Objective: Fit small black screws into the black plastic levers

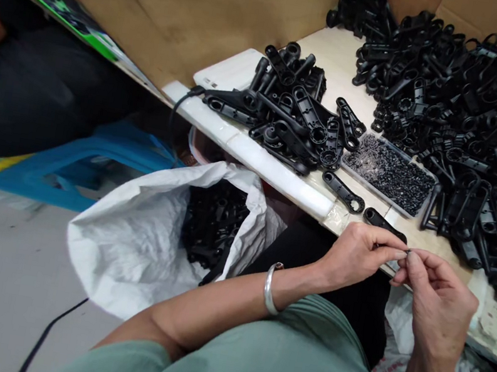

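My left hand (pixel 357 255), with a silver bangle on its wrist, pinches with thumb and forefinger at the table's front edge. My right hand (pixel 441 304) meets it there, fingertips closed as well. Between the two sets of fingertips shows a tiny black piece (pixel 408 252), mostly hidden and too small to name. Just behind the hands lies a black elongated plastic part (pixel 383 222) with a ring at its end. Another such part (pixel 343 192) rests to its left. Close behind stands a clear plastic box (pixel 409 208) of small black and pale metallic pieces.
Black plastic parts form a small pile (pixel 308 116) at the table's left and a large heap (pixel 460 88) at right. An open white sack (pixel 125 241) holding black parts stands below the edge. Cardboard panels (pixel 239 13) border the table. A blue plastic stool (pixel 92 153) stands left.
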`<state>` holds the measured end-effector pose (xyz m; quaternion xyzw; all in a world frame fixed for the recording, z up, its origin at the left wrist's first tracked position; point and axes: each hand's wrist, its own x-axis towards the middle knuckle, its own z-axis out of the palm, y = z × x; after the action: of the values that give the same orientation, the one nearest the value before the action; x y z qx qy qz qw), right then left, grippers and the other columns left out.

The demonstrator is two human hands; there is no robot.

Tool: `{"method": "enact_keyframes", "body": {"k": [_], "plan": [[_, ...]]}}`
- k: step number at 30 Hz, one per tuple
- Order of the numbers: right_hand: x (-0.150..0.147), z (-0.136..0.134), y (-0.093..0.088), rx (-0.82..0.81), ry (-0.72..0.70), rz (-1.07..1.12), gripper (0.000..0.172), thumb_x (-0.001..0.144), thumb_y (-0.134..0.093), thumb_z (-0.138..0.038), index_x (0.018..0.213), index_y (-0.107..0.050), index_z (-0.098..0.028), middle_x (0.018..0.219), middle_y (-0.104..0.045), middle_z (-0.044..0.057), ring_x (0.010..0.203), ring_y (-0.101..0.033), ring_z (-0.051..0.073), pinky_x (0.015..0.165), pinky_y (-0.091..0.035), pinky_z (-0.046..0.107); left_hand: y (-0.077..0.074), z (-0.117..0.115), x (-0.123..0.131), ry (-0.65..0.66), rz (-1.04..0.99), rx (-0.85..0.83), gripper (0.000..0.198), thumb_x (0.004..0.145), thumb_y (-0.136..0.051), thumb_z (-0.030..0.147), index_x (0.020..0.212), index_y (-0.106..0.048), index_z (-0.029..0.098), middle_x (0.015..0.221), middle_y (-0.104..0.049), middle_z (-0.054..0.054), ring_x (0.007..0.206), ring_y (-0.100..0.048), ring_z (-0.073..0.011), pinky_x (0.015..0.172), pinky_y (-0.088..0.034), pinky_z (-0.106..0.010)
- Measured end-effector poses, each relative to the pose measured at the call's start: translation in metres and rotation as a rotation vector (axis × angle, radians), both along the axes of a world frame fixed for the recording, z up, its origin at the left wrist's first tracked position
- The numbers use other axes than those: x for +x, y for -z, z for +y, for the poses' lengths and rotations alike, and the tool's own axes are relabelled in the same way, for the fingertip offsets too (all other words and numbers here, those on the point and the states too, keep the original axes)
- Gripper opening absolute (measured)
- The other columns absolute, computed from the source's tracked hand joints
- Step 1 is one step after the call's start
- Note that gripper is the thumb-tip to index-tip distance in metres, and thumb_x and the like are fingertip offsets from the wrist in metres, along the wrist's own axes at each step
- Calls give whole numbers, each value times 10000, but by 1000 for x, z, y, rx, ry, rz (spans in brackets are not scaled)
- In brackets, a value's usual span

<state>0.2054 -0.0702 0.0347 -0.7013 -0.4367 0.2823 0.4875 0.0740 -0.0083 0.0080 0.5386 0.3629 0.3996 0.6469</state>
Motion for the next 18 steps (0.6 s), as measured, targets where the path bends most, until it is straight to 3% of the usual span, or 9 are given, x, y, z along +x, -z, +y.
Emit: {"method": "enact_keyframes", "body": {"k": [12, 18], "plan": [[6, -8, 16, -49, -100, -174, 281, 844, -701, -462, 885, -702, -184, 558, -643, -17, 462, -597, 123, 486, -511, 238, 10, -14, -4, 17, -9, -86, 117, 837, -720, 186, 903, -804, 139, 870, -789, -59, 794, -721, -153, 751, -586, -238], [5, -12, 18, -60, -90, -144, 288, 839, -709, -467, 866, -707, -181, 558, -648, -10, 467, -604, 126, 472, -505, 233, 8, -14, -12, 86, 141, 148, 141, 902, -666, 180, 956, -793, 151, 871, -782, -48, 772, -704, -133, 744, -554, -221]]}}
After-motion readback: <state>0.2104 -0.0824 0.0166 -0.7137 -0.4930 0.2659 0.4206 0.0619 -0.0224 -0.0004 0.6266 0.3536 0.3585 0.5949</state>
